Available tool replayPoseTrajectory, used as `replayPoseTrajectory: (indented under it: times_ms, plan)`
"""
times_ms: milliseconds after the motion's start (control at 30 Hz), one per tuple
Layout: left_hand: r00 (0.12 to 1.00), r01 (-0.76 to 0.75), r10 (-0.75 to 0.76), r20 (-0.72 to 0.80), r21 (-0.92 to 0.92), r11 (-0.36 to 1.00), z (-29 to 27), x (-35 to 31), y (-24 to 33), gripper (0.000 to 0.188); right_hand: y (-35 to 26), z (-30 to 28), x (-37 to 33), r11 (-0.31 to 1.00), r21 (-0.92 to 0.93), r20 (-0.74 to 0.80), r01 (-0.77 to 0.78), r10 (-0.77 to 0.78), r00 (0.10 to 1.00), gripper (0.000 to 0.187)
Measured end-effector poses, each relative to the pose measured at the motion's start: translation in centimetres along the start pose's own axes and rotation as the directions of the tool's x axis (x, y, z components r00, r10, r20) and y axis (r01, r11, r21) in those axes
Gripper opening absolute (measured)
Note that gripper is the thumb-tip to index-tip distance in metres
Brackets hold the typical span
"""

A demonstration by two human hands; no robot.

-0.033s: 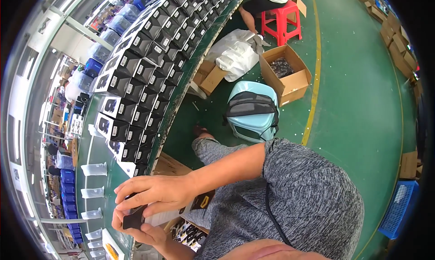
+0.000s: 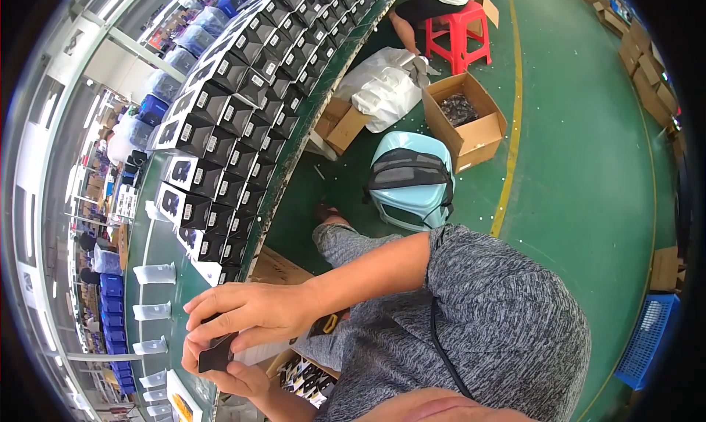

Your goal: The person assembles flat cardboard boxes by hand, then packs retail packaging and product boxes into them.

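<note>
Both my hands are together at the near edge of the green bench, around one small black carton (image 2: 215, 354). My right hand (image 2: 257, 311) lies over its top, fingers bent and thumb along the side. Below, my left hand (image 2: 239, 380) grips the carton from underneath. The fingers hide part of the carton, so I cannot tell whether its flap is folded in. Just beyond the hands stand stacked rows of black-and-white cartons (image 2: 228, 146) with white labels, alike in colour.
Clear plastic pieces (image 2: 152, 311) line the bench (image 2: 193, 304). Below my arms stands an open box of printed items (image 2: 305, 378). On the floor are a light-blue stool with a bag (image 2: 408, 164), a brown carton (image 2: 478, 139) and a white sack (image 2: 386, 83). Another person sits by a red stool (image 2: 460, 36).
The view has shifted very slightly. Both hands keep the same hold on the black carton.
</note>
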State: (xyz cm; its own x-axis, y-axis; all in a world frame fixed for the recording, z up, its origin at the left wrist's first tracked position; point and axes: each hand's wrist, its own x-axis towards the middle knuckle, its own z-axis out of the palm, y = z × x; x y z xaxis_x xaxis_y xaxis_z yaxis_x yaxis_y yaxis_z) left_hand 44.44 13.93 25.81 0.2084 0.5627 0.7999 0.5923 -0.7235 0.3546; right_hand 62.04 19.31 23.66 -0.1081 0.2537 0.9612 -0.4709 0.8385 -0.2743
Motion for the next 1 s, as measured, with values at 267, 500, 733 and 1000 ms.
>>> replayPoseTrajectory:
  times_ms: [267,500,733,1000]
  plan:
    - [0.971,-0.131,0.088,-0.221,-0.19,0.973,0.8,-1.1,0.2,0.043,-0.8,0.6,1.0,0.999,0.052,-0.045,-0.003,0.006,0.999,0.026]
    - [0.944,-0.274,0.287,-0.164,0.098,0.957,2.2,0.5,-0.2,0.044,1.3,-0.9,-0.4,0.989,-0.087,-0.073,-0.118,0.112,0.991,0.042]
    - [0.9,0.333,-0.411,0.149,-0.842,0.424,2.1,-2.9,-6.1,0.13,7.3,0.4,-2.1,0.959,0.163,0.144,-0.233,0.211,0.967,0.074]
    - [0.985,0.17,-0.17,0.022,0.003,0.985,0.1,-5.1,-10.5,0.119,9.9,4.0,-5.6,0.408,0.427,0.09,-0.807,0.869,0.486,0.09]
